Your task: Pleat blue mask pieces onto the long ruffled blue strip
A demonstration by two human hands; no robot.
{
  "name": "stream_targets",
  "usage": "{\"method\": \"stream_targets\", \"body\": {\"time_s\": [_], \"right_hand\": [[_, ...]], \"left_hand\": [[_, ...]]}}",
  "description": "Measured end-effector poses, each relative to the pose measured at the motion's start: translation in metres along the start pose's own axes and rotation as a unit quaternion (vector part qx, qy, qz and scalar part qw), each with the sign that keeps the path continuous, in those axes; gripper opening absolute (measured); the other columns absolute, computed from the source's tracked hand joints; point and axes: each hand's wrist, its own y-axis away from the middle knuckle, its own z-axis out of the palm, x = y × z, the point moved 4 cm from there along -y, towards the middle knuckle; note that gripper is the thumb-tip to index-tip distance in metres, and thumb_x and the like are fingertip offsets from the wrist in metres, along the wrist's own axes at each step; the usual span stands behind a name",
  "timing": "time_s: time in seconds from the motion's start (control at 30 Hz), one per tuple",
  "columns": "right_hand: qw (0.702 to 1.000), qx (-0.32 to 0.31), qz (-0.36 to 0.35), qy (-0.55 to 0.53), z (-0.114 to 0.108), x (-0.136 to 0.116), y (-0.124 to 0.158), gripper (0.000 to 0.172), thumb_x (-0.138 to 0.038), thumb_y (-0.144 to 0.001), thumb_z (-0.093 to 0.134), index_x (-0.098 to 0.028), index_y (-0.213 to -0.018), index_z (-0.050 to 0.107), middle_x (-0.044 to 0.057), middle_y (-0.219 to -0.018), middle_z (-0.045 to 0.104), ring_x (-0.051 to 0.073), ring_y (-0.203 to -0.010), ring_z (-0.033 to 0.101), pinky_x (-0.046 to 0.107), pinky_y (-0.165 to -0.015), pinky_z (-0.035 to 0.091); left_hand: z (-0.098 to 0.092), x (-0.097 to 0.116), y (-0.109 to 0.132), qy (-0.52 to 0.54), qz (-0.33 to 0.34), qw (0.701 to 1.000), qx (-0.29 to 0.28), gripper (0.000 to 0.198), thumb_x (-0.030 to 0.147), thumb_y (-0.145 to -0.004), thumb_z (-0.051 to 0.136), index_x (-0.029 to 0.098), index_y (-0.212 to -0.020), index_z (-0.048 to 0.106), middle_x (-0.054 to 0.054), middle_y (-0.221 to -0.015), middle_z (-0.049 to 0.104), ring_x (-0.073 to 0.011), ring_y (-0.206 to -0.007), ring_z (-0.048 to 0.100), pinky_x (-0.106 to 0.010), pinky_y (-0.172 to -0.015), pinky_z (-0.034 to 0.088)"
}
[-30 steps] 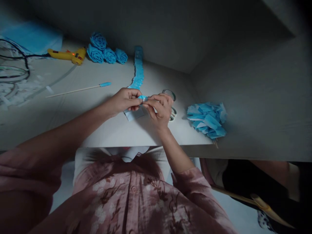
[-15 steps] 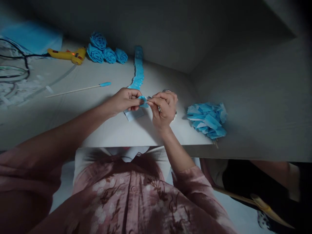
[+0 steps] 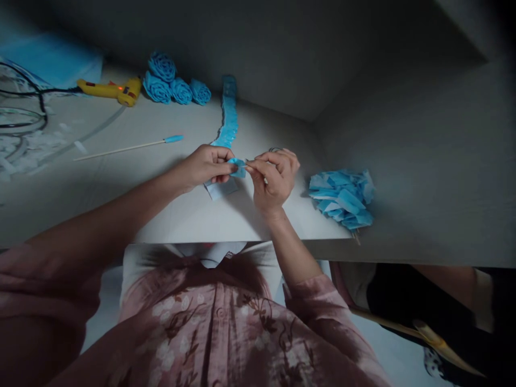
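Note:
Between thumb and fingers, my left hand [image 3: 212,164] pinches a small blue paper piece [image 3: 241,171]. My right hand [image 3: 274,177] is closed in a pinch at that piece's right edge, on something thin and pale that is too small to make out. A long ruffled blue paper strip [image 3: 229,115] runs from the back of the table toward my left hand. Whether the pinched piece joins it is hidden. Below the fingers lies a pale blue flat piece [image 3: 221,189]. A round object, mostly hidden, sits behind my right hand.
A yellow glue gun [image 3: 110,91] with its light lit lies at back left, near several rolled blue paper roses [image 3: 162,66]. A thin stick [image 3: 124,150] with a blue tip lies left. Crumpled blue paper pieces [image 3: 342,199] on sticks stand right. Another person's arm [image 3: 447,287] shows lower right.
My right hand has shifted slightly right, its outer fingers a little more spread. My left hand stays in place with the blue paper piece.

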Motion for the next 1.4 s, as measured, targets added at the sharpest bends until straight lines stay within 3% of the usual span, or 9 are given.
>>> {"method": "stream_targets", "body": {"time_s": [0.23,0.47,0.63,0.87,1.17,1.3,1.4], "right_hand": [[0.999,-0.008,-0.018,-0.034,0.001,-0.002,0.002,0.029,-0.047,-0.110,0.061,-0.032,-0.097,0.081,0.003,-0.094,0.072,0.022,-0.100,0.066,0.048,-0.111,0.047],[0.997,-0.059,0.011,-0.038,0.007,0.004,0.007,0.028,-0.049,-0.109,0.062,-0.033,-0.097,0.082,0.005,-0.096,0.072,0.024,-0.104,0.065,0.051,-0.114,0.043],[0.998,-0.046,-0.022,-0.033,0.005,0.002,0.004,0.031,-0.050,-0.111,0.058,-0.033,-0.099,0.082,0.003,-0.095,0.073,0.022,-0.102,0.066,0.048,-0.110,0.045],[0.997,-0.071,-0.012,-0.040,0.004,0.001,-0.001,0.035,-0.049,-0.113,0.055,-0.030,-0.101,0.083,0.004,-0.095,0.074,0.020,-0.099,0.067,0.047,-0.112,0.043],[0.978,-0.200,0.015,-0.055,0.010,0.014,-0.010,0.021,-0.044,-0.107,0.068,-0.032,-0.103,0.085,0.002,-0.099,0.075,0.020,-0.102,0.067,0.050,-0.120,0.039],[0.971,-0.220,-0.017,-0.094,0.008,0.014,-0.015,0.030,-0.052,-0.110,0.061,-0.034,-0.111,0.085,0.000,-0.099,0.075,0.018,-0.101,0.068,0.051,-0.126,0.037],[0.963,-0.233,-0.013,-0.137,0.005,0.013,-0.023,0.054,-0.067,-0.111,0.044,-0.033,-0.112,0.085,0.001,-0.102,0.077,0.019,-0.105,0.070,0.053,-0.129,0.037]], "left_hand": [[0.000,-0.001,-0.001,-0.005,0.015,1.000,-0.007,0.024,0.021,-0.088,0.084,0.017,-0.075,0.064,0.003,-0.052,0.061,-0.0046,-0.043,0.048,-0.016,-0.045,0.037],[-0.001,0.000,-0.001,-0.004,0.021,1.000,-0.006,0.020,0.019,-0.090,0.079,0.017,-0.077,0.064,0.003,-0.054,0.061,-0.0053,-0.044,0.049,-0.016,-0.046,0.038],[-0.001,0.000,-0.001,-0.007,0.020,1.000,0.000,0.022,0.021,-0.091,0.081,0.016,-0.077,0.065,0.002,-0.056,0.062,-0.0056,-0.046,0.051,-0.017,-0.047,0.039],[-0.001,0.000,-0.001,0.017,0.015,1.000,0.001,0.022,0.019,-0.090,0.081,0.016,-0.076,0.065,0.002,-0.056,0.062,-0.0059,-0.047,0.051,-0.017,-0.048,0.039],[-0.002,-0.003,-0.001,0.057,-0.006,0.998,0.020,0.024,0.017,-0.090,0.080,0.015,-0.072,0.064,0.002,-0.055,0.061,-0.0060,-0.047,0.050,-0.018,-0.047,0.036],[-0.006,-0.006,-0.003,0.064,0.003,0.998,0.029,0.025,0.020,-0.089,0.083,0.016,-0.072,0.064,0.002,-0.055,0.060,-0.0059,-0.046,0.050,-0.018,-0.047,0.037],[-0.009,-0.006,-0.004,0.045,0.011,0.998,0.033,0.025,0.020,-0.089,0.081,0.016,-0.072,0.064,0.002,-0.054,0.059,-0.0059,-0.046,0.050,-0.017,-0.046,0.036]]}}
